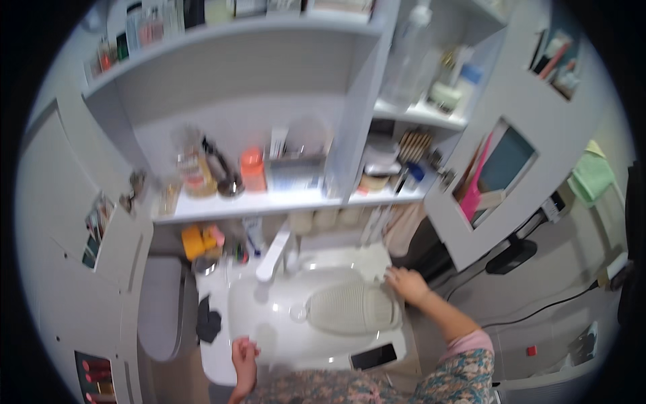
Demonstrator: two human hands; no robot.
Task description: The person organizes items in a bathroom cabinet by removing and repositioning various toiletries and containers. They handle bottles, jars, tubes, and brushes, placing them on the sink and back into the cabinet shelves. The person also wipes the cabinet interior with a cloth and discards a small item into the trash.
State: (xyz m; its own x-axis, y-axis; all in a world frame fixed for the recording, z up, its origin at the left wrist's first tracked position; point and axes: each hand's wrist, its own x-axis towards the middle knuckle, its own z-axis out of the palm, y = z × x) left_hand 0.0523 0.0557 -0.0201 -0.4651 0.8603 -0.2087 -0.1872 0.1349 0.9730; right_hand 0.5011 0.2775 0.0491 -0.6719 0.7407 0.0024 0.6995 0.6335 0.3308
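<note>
Head view: a pale, ribbed, rounded washboard (353, 308) is seen lying in the right part of a glossy white sink (214, 358). The right hand (406, 285) is held at the sink's far right corner, just beside the washboard, its fingers loosely extended. The left hand (245, 353) is held near the front left, fingers curled; whether anything is pinched cannot be told. A black rectangular phone (374, 357) is set on the near right rim, a crumpled dark cloth (208, 320) on the left.
</note>
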